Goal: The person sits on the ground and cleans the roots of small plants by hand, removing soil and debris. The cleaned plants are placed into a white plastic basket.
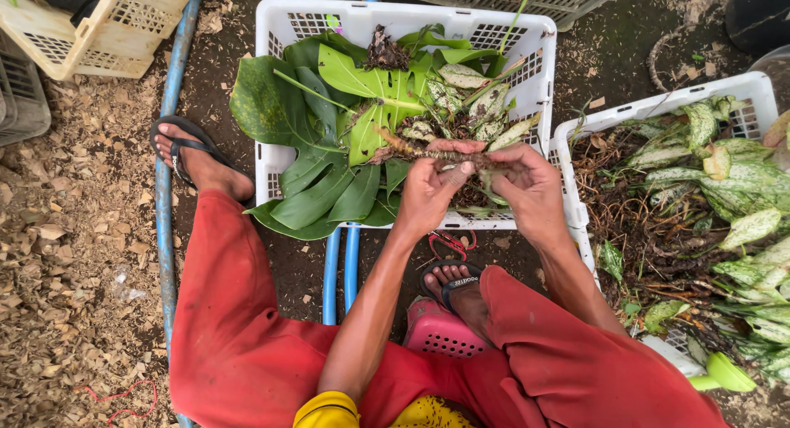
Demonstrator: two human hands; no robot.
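Observation:
My left hand (428,189) and my right hand (527,185) are both closed on a brown rooted plant stem (411,151) held level over the front edge of a white plastic crate (280,20). The stem's bare end sticks out to the left of my left hand, and its speckled leaves (485,103) rise behind my fingers. The crate holds large split green leaves (362,90) and more cuttings with soil on their roots. I sit with red trousers, legs on either side of the crate.
A second white crate (745,86) at right holds several speckled cuttings and tangled roots. Cream crates (123,33) stand at the top left. Blue pipes (169,99) run along the ground. A pink basket (444,333), red-handled snips (453,243) and wood chips lie around my sandalled feet.

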